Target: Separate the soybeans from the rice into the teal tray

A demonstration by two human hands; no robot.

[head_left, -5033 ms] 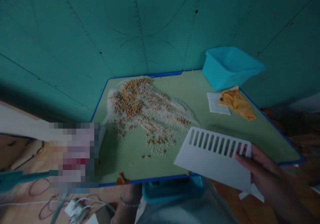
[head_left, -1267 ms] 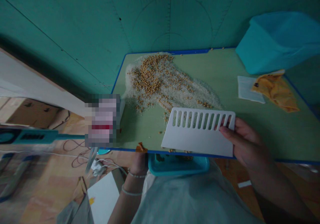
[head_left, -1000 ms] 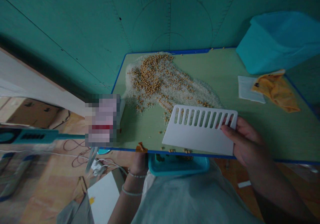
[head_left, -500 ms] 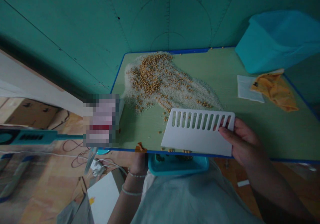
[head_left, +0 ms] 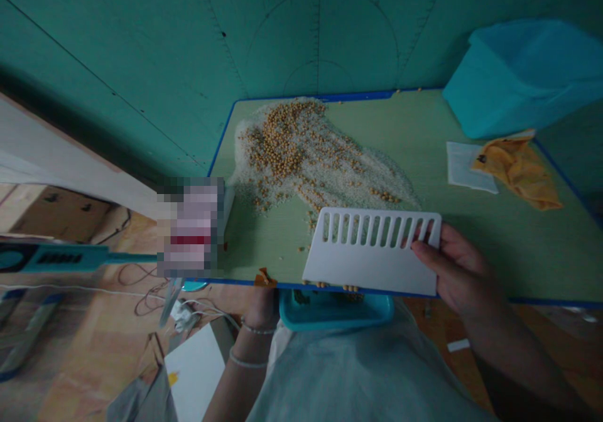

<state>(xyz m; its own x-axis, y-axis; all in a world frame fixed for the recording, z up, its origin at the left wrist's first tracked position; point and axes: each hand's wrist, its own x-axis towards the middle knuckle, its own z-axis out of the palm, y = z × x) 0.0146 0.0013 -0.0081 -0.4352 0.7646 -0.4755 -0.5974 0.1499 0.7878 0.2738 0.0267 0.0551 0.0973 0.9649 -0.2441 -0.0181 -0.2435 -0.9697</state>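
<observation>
In my right hand (head_left: 459,265) is a white plastic scraper (head_left: 372,265) with a row of slots, gripped at its right end, thumb on top. The scraper lies near the front edge of the table, slots facing away from me. Behind it spreads a heap of white grains (head_left: 377,171) mixed with yellow soybeans (head_left: 282,139). My left hand (head_left: 261,306) is at the left end of a blue tray (head_left: 336,321), holding it below the table edge against my body; its fingers are mostly hidden. Dark contents show inside the tray. A few beans lie by the scraper's lower edge.
A blue bin (head_left: 522,83) stands at the back right of the table (head_left: 400,114). Near it lie a white packet (head_left: 466,167) and an orange cloth (head_left: 522,171). At the left edge a pixelated object (head_left: 191,227) adjoins a teal handle (head_left: 70,257). Cables (head_left: 198,309) run below.
The scraper has shifted very slightly toward me, its slotted edge a little lower. Grains, tray and left hand look unchanged.
</observation>
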